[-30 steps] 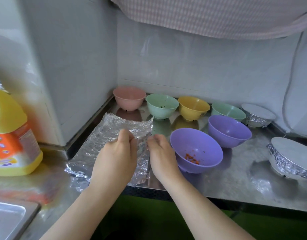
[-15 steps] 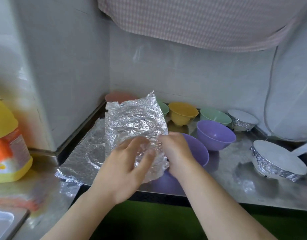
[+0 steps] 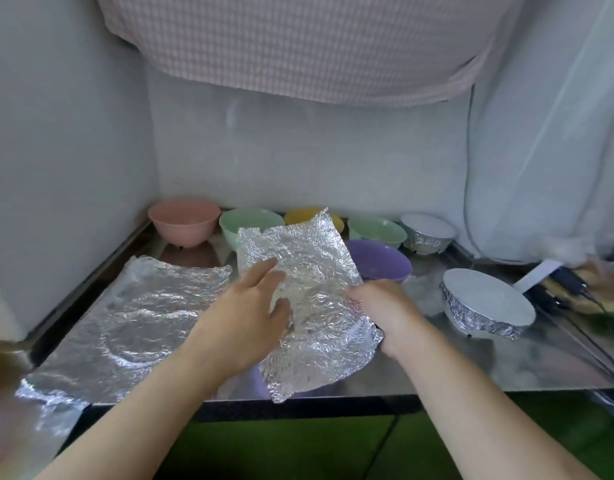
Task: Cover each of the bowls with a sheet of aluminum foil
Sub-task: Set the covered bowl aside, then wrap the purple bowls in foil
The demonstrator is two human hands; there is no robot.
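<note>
A crinkled foil sheet [image 3: 309,258] lies draped over the near purple bowl [image 3: 251,381], which shows only as a sliver under the foil's front edge. My left hand [image 3: 243,317] rests flat on top of the sheet with fingers extended. My right hand [image 3: 388,310] grips the sheet's right edge, fingers curled down beside the bowl. Uncovered bowls stand behind: pink [image 3: 184,221], green [image 3: 243,220], yellow [image 3: 298,214], another green [image 3: 374,230] and a second purple [image 3: 381,265]. Two bowls wear foil, one at the back [image 3: 426,233] and one at the right [image 3: 485,306].
More foil sheets [image 3: 142,313] lie spread on the steel counter [image 3: 471,368] at the left, reaching its front edge. Walls close in the left and back. Cables and dark plugs [image 3: 558,289] lie at the far right. A checked cloth [image 3: 298,46] hangs overhead.
The foil sheet was lifted off the stack at the left, carried right and lowered over the near purple bowl. My left hand now lies flat on it; my right hand has moved to its right edge.
</note>
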